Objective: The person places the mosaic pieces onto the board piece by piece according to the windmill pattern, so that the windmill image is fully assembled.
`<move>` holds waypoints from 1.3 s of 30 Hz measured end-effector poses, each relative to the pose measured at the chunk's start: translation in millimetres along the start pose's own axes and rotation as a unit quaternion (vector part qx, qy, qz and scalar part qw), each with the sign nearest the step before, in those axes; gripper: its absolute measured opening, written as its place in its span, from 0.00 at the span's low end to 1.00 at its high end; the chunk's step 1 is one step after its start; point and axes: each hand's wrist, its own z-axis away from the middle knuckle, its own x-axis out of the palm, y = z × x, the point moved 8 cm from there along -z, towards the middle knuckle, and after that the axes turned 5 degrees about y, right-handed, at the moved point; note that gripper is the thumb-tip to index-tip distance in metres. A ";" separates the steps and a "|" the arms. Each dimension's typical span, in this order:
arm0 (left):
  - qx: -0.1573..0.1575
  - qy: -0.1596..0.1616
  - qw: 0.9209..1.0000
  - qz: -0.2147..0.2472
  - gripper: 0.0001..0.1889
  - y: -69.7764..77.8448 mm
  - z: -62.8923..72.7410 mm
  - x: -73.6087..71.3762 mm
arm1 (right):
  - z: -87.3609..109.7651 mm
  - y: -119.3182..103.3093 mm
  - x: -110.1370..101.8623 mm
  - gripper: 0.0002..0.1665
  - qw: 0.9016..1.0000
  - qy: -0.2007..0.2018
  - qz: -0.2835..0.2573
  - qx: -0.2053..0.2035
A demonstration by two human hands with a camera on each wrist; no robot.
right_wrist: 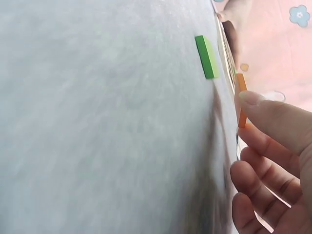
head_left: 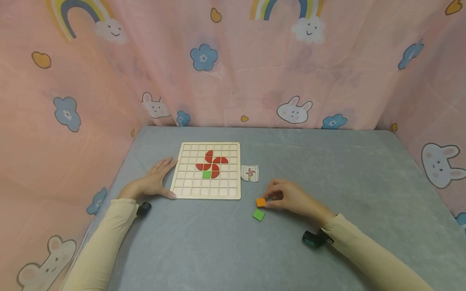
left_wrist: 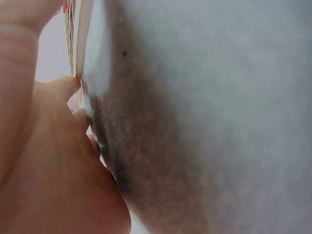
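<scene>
My left hand (head_left: 153, 180) touches the left edge of a wooden grid board (head_left: 185, 182), thumb and fingers spread along it. Red quarter-round tiles (head_left: 215, 170) form a pinwheel on the board, and one green square tile (head_left: 206, 174) lies below them, left of the lowest red tiles. To the right of the board, my right hand (head_left: 293, 198) pinches an orange square tile (head_left: 260, 202) between thumb and finger. In the right wrist view the orange tile (right_wrist: 242, 109) is held edge-on above the table. A loose green square tile (head_left: 259, 215) lies just below it.
A small paper card (head_left: 250, 173) with a printed grid and pinwheel picture lies against the board's right edge. Grey cloth covers the table (head_left: 349, 173). A pink patterned curtain (head_left: 240, 89) stands along the back and both sides.
</scene>
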 end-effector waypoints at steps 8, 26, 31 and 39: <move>-0.001 -0.002 1.000 -0.003 0.70 0.2 0.5 -0.2 | -19.8 -9.9 11.8 0.09 1.000 -0.002 -0.017 -0.007; -0.006 -0.002 1.000 0.008 0.70 0.1 0.4 -0.3 | -54.7 -38.2 31.7 0.10 0.998 0.031 -0.018 -0.044; -0.005 -0.004 1.000 0.009 0.70 -0.3 -0.5 0.1 | -64.5 -39.0 34.9 0.09 0.998 0.033 -0.044 -0.021; -0.006 -0.005 1.000 0.008 0.70 1.7 0.1 -0.5 | -77.2 -44.8 40.9 0.09 0.999 0.037 -0.033 -0.004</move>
